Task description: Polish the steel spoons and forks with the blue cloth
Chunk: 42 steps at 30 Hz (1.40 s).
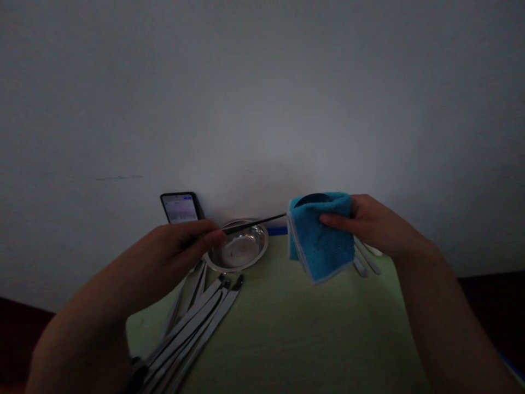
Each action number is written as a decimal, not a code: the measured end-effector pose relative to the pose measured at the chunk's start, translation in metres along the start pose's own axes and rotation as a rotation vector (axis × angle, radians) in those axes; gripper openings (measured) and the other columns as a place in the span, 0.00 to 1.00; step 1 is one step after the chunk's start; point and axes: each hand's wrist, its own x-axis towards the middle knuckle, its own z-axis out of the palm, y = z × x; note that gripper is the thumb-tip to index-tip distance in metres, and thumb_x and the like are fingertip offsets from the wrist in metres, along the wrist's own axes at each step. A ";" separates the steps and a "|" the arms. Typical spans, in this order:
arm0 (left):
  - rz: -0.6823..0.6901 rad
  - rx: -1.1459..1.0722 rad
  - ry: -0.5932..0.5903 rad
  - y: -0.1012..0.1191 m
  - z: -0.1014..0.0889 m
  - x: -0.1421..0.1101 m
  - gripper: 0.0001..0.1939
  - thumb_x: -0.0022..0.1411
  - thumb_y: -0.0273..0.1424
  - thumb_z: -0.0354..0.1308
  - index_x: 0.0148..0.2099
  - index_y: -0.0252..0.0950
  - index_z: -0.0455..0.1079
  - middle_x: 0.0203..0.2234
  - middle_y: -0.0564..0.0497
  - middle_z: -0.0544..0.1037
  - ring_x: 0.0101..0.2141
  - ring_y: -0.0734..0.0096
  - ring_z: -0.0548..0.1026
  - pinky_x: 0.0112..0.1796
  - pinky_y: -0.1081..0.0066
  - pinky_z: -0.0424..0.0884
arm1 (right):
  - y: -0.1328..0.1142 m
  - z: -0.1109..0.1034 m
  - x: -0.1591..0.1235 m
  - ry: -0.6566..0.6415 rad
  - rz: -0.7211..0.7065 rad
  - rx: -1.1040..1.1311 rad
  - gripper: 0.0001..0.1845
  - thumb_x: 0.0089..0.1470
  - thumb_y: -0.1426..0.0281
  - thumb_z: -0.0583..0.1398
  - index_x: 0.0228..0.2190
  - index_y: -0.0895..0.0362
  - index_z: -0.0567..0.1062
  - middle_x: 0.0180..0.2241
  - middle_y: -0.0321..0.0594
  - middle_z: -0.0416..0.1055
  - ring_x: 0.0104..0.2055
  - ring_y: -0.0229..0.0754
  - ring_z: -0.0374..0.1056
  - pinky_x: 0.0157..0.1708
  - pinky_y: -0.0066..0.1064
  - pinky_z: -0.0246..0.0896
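Note:
My left hand (200, 238) is closed on the thin handle of a spoon (256, 221), which runs to the right above a steel bowl. Wrapped in my right hand (365, 221) is a blue cloth (322, 241) with a pale edge, its thumb pressing the front. The cloth is folded around the spoon's head, whose dark rounded edge shows at the top; the rest of that end is hidden. Below my left hand lies a pile of several metal knives (197, 328). A few pieces of cutlery (367, 260) lie beneath my right hand, partly covered.
The shallow steel bowl (238, 251) stands at the back of the pale green table (307, 328). A phone (179, 208) leans against the white wall (262, 109) behind it. Something blue (278, 231) shows along the table's back edge.

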 end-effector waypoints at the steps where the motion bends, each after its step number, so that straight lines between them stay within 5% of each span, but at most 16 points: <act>1: -0.012 0.005 -0.001 0.000 0.000 0.000 0.19 0.61 0.43 0.44 0.38 0.35 0.69 0.30 0.51 0.76 0.29 0.70 0.73 0.32 0.73 0.65 | 0.001 0.000 0.000 -0.010 0.008 0.032 0.13 0.47 0.59 0.60 0.33 0.54 0.74 0.33 0.35 0.75 0.33 0.41 0.71 0.33 0.33 0.68; 8: 0.046 -0.004 -0.089 -0.010 0.008 0.004 0.19 0.62 0.43 0.43 0.39 0.37 0.70 0.31 0.52 0.76 0.30 0.71 0.72 0.33 0.73 0.65 | 0.007 0.006 0.007 -0.023 -0.005 -0.226 0.14 0.49 0.60 0.58 0.35 0.55 0.74 0.32 0.37 0.75 0.33 0.42 0.70 0.31 0.33 0.65; 18: 0.124 -0.001 -0.104 -0.001 0.024 0.019 0.20 0.62 0.43 0.44 0.35 0.37 0.71 0.24 0.55 0.75 0.25 0.75 0.70 0.27 0.76 0.61 | 0.001 0.029 0.007 -0.334 -0.094 -0.590 0.11 0.50 0.67 0.56 0.37 0.56 0.72 0.35 0.39 0.73 0.34 0.41 0.68 0.32 0.29 0.59; 24: 0.223 -0.014 -0.139 0.005 0.024 0.016 0.19 0.62 0.41 0.46 0.30 0.35 0.71 0.18 0.56 0.71 0.20 0.79 0.67 0.22 0.78 0.57 | -0.004 0.052 0.010 -0.530 -0.210 -0.550 0.09 0.53 0.66 0.55 0.33 0.57 0.72 0.31 0.38 0.72 0.32 0.38 0.67 0.30 0.27 0.57; 30: 0.307 -0.022 -0.148 0.012 0.034 0.021 0.20 0.62 0.40 0.45 0.27 0.34 0.70 0.18 0.55 0.70 0.20 0.78 0.65 0.23 0.77 0.55 | -0.010 0.063 0.010 -0.479 -0.260 -0.574 0.16 0.56 0.59 0.52 0.34 0.57 0.72 0.31 0.40 0.73 0.32 0.39 0.67 0.31 0.28 0.56; 39: 0.311 -0.119 -0.179 0.004 0.031 0.022 0.18 0.63 0.37 0.46 0.29 0.34 0.70 0.19 0.56 0.70 0.22 0.79 0.66 0.25 0.78 0.58 | -0.010 0.042 0.006 -0.563 -0.116 -0.553 0.19 0.55 0.57 0.51 0.35 0.58 0.72 0.32 0.40 0.71 0.33 0.40 0.66 0.32 0.30 0.58; 42: 0.302 -0.169 -0.171 0.002 0.027 0.021 0.17 0.63 0.36 0.45 0.29 0.34 0.70 0.19 0.56 0.70 0.22 0.80 0.66 0.25 0.79 0.59 | -0.008 0.026 0.004 -0.496 -0.037 -0.554 0.19 0.53 0.56 0.52 0.32 0.57 0.73 0.31 0.39 0.71 0.32 0.41 0.67 0.31 0.30 0.59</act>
